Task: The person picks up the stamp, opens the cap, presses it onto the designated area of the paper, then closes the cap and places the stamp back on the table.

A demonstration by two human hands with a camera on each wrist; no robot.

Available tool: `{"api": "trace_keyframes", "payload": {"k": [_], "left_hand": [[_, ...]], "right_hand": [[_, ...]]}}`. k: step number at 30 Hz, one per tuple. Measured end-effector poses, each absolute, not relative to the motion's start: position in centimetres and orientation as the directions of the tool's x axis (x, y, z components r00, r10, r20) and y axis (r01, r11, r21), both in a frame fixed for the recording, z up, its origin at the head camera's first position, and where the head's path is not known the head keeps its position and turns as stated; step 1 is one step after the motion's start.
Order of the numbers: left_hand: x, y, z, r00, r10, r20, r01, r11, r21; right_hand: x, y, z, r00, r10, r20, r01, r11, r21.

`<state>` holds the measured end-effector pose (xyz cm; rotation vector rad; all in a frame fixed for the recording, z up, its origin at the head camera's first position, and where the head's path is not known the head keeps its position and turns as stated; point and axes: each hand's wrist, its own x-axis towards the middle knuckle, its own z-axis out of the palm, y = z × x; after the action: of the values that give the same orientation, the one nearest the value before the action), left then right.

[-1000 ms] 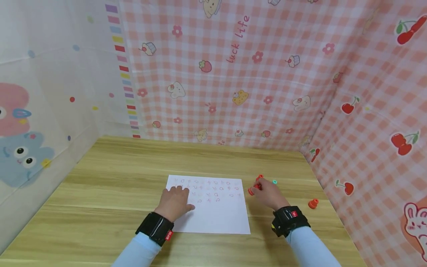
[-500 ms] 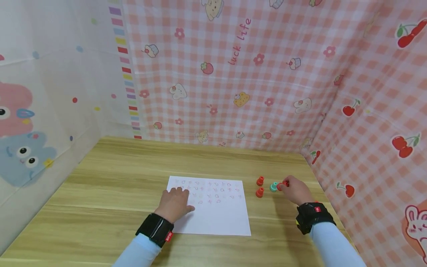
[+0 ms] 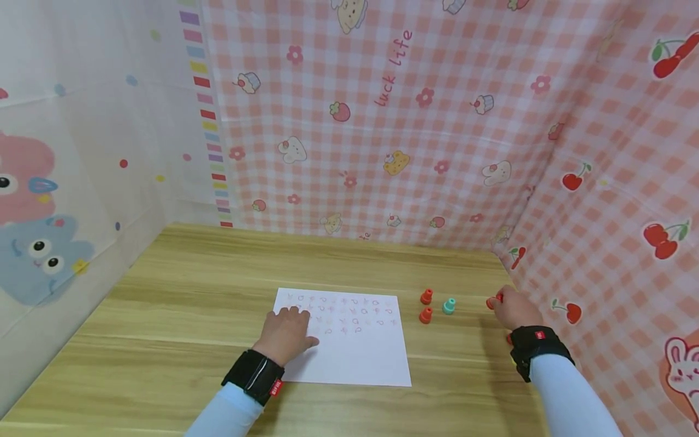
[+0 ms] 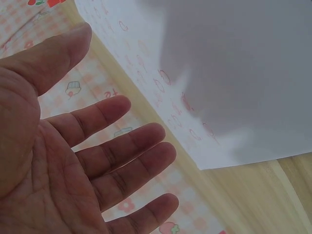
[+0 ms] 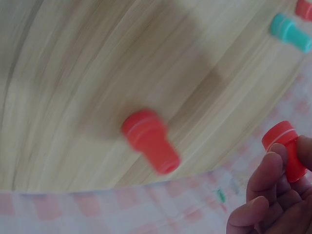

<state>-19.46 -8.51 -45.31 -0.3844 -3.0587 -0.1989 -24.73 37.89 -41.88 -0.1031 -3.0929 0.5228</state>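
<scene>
My left hand (image 3: pixel 286 334) lies with fingers spread over the left part of a white sheet of paper (image 3: pixel 366 361). The sheet carries rows of small faint red and pink printed marks. At the right of the table, my right hand (image 3: pixel 519 308) pinches a red stamp (image 5: pixel 282 136) between thumb and fingers. Two red stamps (image 3: pixel 426 296) stand just right of the paper, with a teal stamp (image 3: pixel 449 306) beside them. Another red stamp (image 5: pixel 151 141) stands near the table's right edge, mostly hidden by my right wrist in the head view.
The wooden table (image 3: pixel 180 315) meets a pink checked cloth (image 3: pixel 338 145) at the back and another at the right. A pale cartoon cloth (image 3: pixel 125 200) hangs along the left side.
My right hand has moved from beside the paper to the right, carrying one red stamp. Two red stamps and the teal one now show uncovered. The left hand stays on the paper.
</scene>
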Motion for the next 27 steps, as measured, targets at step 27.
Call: {"api": "trace_keyframes", "payload": {"k": [27], "left_hand": [[-19.5, -8.5, -45.5, -0.965, 0.253, 0.067, 0.26, 0.959, 0.116]], "right_hand": [[-26.8, 42.2, -46.6, -0.993, 0.12, -0.002, 0.117, 0.961, -0.252]]}}
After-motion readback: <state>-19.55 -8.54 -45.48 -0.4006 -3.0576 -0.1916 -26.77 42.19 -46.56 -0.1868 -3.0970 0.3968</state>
